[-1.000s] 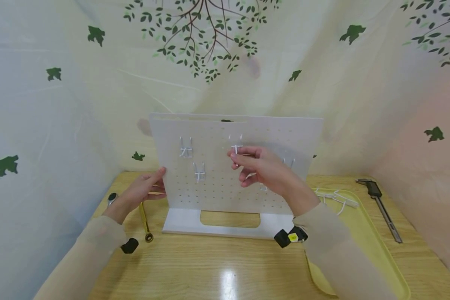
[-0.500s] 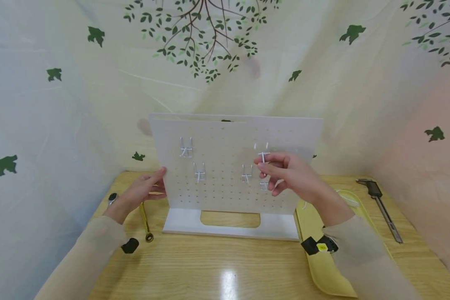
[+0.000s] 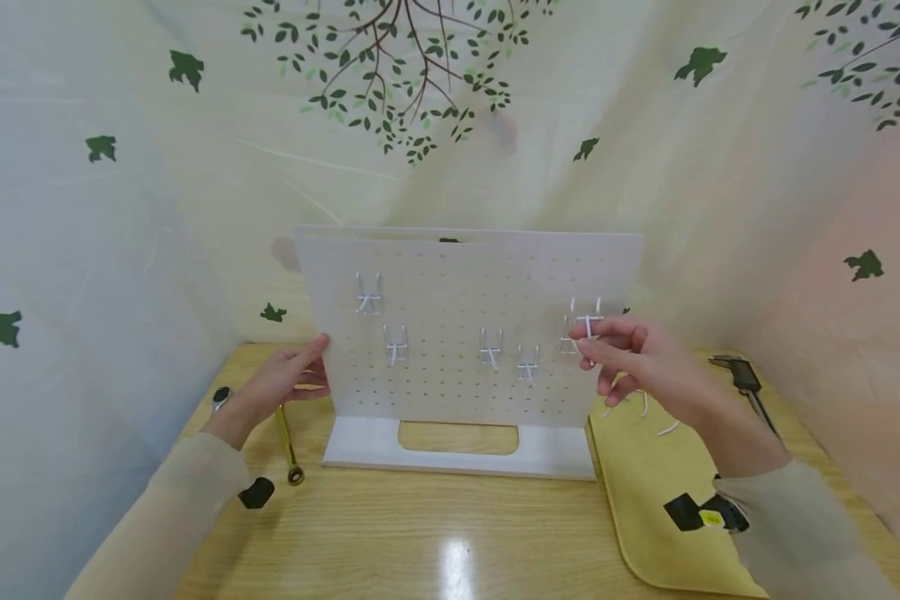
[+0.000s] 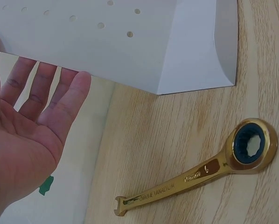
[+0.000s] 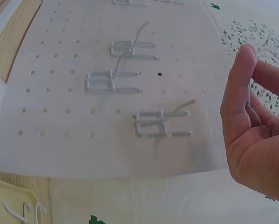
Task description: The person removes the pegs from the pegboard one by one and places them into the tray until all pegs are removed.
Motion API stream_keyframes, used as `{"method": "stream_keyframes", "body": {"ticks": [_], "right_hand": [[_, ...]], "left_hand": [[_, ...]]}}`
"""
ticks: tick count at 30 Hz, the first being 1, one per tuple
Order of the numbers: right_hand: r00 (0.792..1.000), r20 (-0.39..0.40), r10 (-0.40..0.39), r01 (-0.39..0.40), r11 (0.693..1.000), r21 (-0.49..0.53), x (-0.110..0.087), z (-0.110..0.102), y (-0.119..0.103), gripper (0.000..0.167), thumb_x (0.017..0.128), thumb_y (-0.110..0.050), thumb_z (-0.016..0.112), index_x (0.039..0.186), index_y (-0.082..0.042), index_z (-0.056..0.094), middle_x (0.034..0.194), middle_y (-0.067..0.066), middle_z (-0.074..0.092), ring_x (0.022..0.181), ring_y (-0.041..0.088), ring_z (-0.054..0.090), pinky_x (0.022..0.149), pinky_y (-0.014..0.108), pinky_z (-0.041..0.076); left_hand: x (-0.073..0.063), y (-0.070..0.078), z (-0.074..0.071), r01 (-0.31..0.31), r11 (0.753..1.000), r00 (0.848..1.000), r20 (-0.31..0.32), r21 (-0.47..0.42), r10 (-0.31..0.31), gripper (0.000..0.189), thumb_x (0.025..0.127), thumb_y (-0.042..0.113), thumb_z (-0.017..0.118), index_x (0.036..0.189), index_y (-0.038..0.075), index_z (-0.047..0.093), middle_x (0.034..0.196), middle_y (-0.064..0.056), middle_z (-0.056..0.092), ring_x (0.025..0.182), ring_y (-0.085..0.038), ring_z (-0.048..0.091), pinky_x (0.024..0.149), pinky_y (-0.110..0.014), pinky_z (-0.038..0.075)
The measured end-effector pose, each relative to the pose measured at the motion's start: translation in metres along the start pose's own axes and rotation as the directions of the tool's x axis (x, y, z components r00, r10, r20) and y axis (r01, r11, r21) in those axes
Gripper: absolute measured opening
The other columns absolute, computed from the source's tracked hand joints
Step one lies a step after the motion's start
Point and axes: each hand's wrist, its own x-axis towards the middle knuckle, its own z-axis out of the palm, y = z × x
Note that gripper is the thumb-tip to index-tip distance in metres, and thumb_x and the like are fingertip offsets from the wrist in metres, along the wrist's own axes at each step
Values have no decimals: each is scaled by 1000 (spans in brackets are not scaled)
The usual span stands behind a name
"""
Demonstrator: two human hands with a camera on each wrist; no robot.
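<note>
A white pegboard (image 3: 457,287) stands upright on the wooden table, with several white wire hooks (image 3: 490,350) mounted in its holes. My left hand (image 3: 291,377) holds the board's left edge. In the left wrist view its fingers (image 4: 40,93) are behind the edge, with the thumb at the front. My right hand (image 3: 637,358) pinches another wire hook (image 3: 588,325) between thumb and fingers, in front of the board's right side. Close behind that hook is a mounted hook (image 3: 567,340), partly covered in the head view. In the right wrist view, the hand (image 5: 258,126) hides the held hook.
A yellow tray (image 3: 667,517) with loose white hooks (image 5: 25,212) lies right of the board. A gold ratchet wrench (image 4: 191,179) lies left of the board. A caliper (image 3: 745,377) rests beyond the tray. A printed curtain (image 3: 420,192) hangs behind.
My right hand has moved rightward across the board's front with the hook still pinched, uncovering mounted hooks. My left hand stays at the board's left edge.
</note>
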Motion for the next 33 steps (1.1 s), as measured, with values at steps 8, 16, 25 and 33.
{"method": "stream_keyframes", "body": {"ticks": [8,16,25,33], "right_hand": [[997,-53,-58,53,995,-81,-26,-19,20,33,103,-22,62,131,-4,61,96,12,66,64,25,63,59,40,62],[991,-110,-75,62,991,-121,-39,-28,44,22,104,-17,61,125,-13,67,96,8,69,67,26,67,58,39,62],[991,-130,9,-32,984,-173,-36,-42,79,35,102,-21,65,130,0,61,96,7,70,70,27,69,61,41,63],[992,-106,72,-102,945,-311,-29,-52,117,38,101,-24,66,123,7,60,92,15,68,68,30,69,58,38,62]], "left_hand": [[-1,-1,0,-2,1000,1000,-1,-7,2,79,97,68,48,130,-2,63,125,-19,64,112,-30,66,92,-37,58],[0,-2,0,3,1000,1000,-2,3,-3,81,96,70,48,131,-2,62,127,-19,63,113,-30,65,92,-37,58],[0,-2,0,5,1000,1000,-10,8,-5,82,96,70,48,130,-3,63,126,-19,63,111,-30,65,92,-37,58],[0,0,0,2,1000,1000,-4,5,-2,81,97,69,48,129,-3,63,126,-19,64,111,-29,65,92,-37,58]]}}
